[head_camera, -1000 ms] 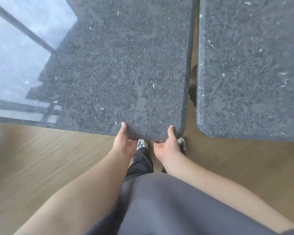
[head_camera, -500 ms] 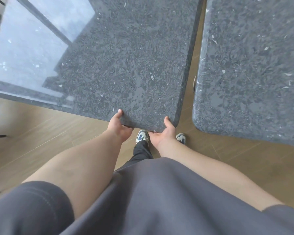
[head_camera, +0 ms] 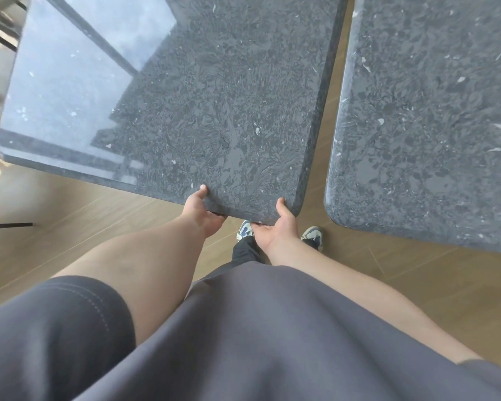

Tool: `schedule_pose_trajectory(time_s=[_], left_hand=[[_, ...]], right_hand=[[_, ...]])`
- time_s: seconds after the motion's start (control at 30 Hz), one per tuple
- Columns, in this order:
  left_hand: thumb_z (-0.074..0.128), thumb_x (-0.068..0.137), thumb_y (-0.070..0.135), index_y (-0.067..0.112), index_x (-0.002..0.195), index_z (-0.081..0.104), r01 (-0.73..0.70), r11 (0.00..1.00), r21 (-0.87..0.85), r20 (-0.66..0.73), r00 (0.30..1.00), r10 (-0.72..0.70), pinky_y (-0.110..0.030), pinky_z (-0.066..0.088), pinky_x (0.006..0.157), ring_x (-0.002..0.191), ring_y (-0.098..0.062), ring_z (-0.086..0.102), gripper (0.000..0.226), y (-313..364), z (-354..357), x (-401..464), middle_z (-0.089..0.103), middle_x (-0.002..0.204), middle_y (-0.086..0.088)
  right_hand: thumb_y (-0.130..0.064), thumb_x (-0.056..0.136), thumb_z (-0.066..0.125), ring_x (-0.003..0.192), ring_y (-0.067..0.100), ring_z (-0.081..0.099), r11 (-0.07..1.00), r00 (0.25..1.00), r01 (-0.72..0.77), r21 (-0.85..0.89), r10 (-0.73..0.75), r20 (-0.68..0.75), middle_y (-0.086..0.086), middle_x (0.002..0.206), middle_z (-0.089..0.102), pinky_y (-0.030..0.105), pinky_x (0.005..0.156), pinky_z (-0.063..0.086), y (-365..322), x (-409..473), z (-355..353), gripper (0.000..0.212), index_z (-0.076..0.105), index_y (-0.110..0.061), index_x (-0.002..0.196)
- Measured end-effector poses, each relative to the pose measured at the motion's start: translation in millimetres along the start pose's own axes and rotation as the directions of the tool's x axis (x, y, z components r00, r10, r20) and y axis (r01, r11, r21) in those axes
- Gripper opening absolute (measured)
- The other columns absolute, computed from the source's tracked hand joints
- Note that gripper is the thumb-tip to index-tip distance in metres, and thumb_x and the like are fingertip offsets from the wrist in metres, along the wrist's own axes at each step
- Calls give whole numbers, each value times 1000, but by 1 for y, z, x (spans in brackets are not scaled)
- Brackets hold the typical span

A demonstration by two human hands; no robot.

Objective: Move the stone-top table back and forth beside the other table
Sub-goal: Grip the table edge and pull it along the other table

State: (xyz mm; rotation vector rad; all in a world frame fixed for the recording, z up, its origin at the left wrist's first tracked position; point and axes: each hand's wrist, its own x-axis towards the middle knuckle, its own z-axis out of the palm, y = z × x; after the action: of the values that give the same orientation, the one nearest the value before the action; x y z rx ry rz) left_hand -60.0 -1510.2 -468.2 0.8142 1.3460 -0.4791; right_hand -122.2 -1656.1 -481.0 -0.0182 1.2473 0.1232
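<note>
- The stone-top table (head_camera: 214,117) is dark grey speckled stone, polished and glossy (its far left part mirrors pale light), with a smooth rounded edge.
- The other table (head_camera: 428,125) has the same dark flecked stone, less shiny here, with pale chips in it.
- The floor (head_camera: 78,215) looks like light wooden planks with a matt finish.
- The shirt (head_camera: 243,342) is grey cloth, soft and matt, with visible stitching at the sleeve hem.

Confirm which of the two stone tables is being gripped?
The left stone-top table: left hand and right hand grip its near edge. The right table stands apart, untouched.
</note>
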Motion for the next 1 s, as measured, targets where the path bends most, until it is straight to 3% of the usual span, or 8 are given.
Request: schedule_pose_trajectory(time_s=[0.1, 0.47, 0.63, 0.8, 1.0], left_hand=[[70, 94, 32, 8, 126, 60, 9, 1000, -21, -2, 1000, -9, -54, 56, 93, 104, -37, 70, 41, -4, 3, 1, 69, 119, -17], [67, 97, 32, 10, 128, 60, 9, 998, -67, 5, 1000, -9, -55, 53, 99, 107, -38, 69, 39, -28, 32, 1, 69, 120, -18], [66, 97, 32, 10, 126, 60, 3, 997, -81, -4, 1000, -3, -56, 54, 97, 106, -39, 69, 37, -33, 36, 3, 68, 121, -18], [67, 97, 33, 10, 121, 62, -7, 997, -78, -23, 1000, 5, -55, 59, 82, 100, -39, 71, 33, -37, 42, -1, 70, 115, -18], [68, 96, 33, 12, 125, 60, -9, 996, -88, -20, 1000, 7, -56, 55, 96, 104, -39, 70, 37, -39, 46, -2, 69, 119, -18]], right_hand=[[-28, 94, 70, 124, 37, 59, 1000, 1000, -9, -5, 9, -21, 17, 134, 62, 55, 110, 44, -9, -2, 1, 45, 57, -11, 135], [-26, 92, 73, 124, 40, 59, 999, 999, -33, -18, 32, -42, 19, 132, 62, 57, 109, 44, -50, 2, 3, 50, 56, -10, 136], [-24, 92, 73, 122, 40, 60, 999, 998, -44, -24, 42, -50, 19, 131, 63, 58, 107, 45, -56, 1, 4, 48, 56, -9, 134], [-24, 92, 73, 123, 40, 59, 998, 998, -55, -28, 54, -45, 20, 132, 62, 58, 108, 44, -64, 0, 4, 43, 58, -9, 129], [-27, 92, 73, 125, 39, 58, 995, 995, -87, -48, 85, -44, 19, 134, 61, 56, 110, 43, -71, -2, 5, 44, 57, -9, 129]])
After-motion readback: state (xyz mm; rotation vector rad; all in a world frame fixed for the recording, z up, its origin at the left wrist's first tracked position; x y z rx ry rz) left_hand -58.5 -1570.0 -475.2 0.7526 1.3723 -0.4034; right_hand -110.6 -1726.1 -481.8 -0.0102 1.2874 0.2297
